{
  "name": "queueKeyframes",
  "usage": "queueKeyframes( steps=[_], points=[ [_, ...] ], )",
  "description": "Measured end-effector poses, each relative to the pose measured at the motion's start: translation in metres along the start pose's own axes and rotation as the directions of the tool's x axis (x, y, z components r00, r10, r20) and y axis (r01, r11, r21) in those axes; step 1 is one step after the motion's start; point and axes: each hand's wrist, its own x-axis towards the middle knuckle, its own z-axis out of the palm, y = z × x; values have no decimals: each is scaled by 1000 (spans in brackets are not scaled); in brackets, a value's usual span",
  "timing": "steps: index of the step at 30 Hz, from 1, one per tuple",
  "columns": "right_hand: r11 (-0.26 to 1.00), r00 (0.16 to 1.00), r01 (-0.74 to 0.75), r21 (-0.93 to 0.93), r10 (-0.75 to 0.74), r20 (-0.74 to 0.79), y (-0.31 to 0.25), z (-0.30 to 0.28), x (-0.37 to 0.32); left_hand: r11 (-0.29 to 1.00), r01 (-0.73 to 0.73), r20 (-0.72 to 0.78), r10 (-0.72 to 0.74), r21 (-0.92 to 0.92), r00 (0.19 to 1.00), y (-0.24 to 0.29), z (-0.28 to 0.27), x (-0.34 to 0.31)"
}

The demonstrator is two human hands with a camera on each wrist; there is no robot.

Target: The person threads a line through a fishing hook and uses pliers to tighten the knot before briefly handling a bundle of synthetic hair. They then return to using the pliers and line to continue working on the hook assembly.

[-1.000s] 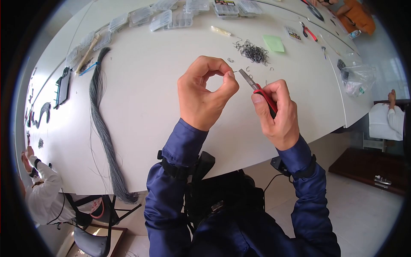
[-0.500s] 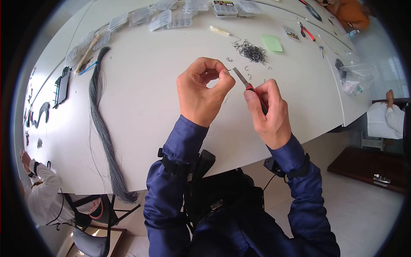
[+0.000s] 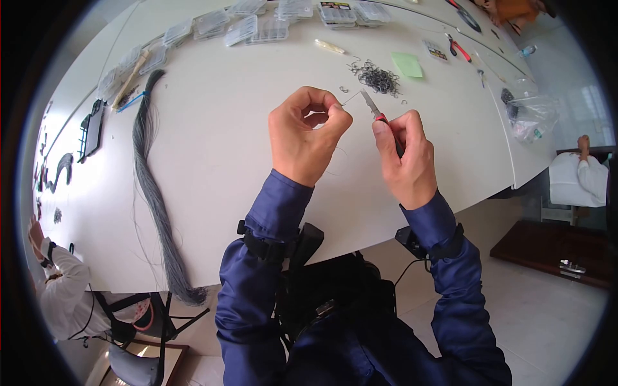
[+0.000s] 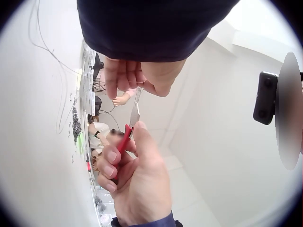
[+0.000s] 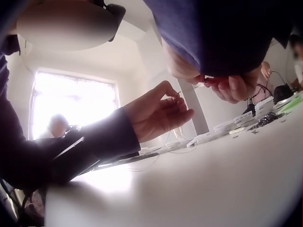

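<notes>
My left hand [image 3: 302, 138] pinches a thin line [image 3: 352, 98] between thumb and forefinger, over the table. A small dark end shows at those fingertips; what else they cover is hidden. The line runs from them to the tip of the needle-nose pliers [image 3: 373, 107]. My right hand [image 3: 410, 161] grips the pliers by their red handles [image 4: 124, 142], with the thumb along the top. In the left wrist view the metal nose [image 4: 135, 113] points at the left hand's fingers. Loose line [image 4: 51, 53] curves below the left hand. Just beyond the hands lies a pile of dark fish hooks [image 3: 380, 78].
A long tied bundle of grey strands [image 3: 154, 193] lies at the left. Clear plastic boxes [image 3: 267, 31] line the back. A green note [image 3: 407, 65], red-handled pliers [image 3: 459, 49] and a plastic bag [image 3: 531, 119] are on the right. Other people sit at both sides.
The right hand first came left with the pliers, then the pliers' tip moved up and right from the left fingertips, and a longer stretch of line shows between them. The left hand barely moved.
</notes>
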Motion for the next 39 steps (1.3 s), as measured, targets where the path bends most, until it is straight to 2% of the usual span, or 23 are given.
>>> queueKeyframes(
  steps=[4, 9, 20, 21, 24, 28, 32, 39],
  points=[
    [997, 997, 22, -71, -27, -76, 9, -6, 7, 996, 35, -48, -39, -80, 998, 2, 0, 0],
    [990, 982, 16, -140, -42, -184, 27, -28, 22, 997, 26, -44, -29, -79, 999, 4, 1, 0],
    [943, 916, -124, -309, -10, -400, 90, -98, 53, 998, 7, -37, -10, -64, 999, 1, 0, 0],
    [928, 899, -76, -364, -94, -427, 98, -103, 55, 998, 5, -37, -7, -60, 999, 1, 0, 0],
    [932, 874, -96, -349, -88, -478, 114, -122, 60, 998, 6, -31, -8, -64, 999, 1, 1, 0],
    [900, 843, -150, -409, -100, -528, 130, -146, 66, 998, 17, -25, -18, -58, 1000, 1, 2, -1],
    [863, 830, -308, -401, 37, -557, 148, -173, 69, 999, 6, -13, -7, -51, 1000, -1, 1, -1],
    [809, 786, -393, -438, 49, -616, 180, -195, 67, 999, 28, -16, -29, -40, 999, 0, 3, -2]
  ],
)
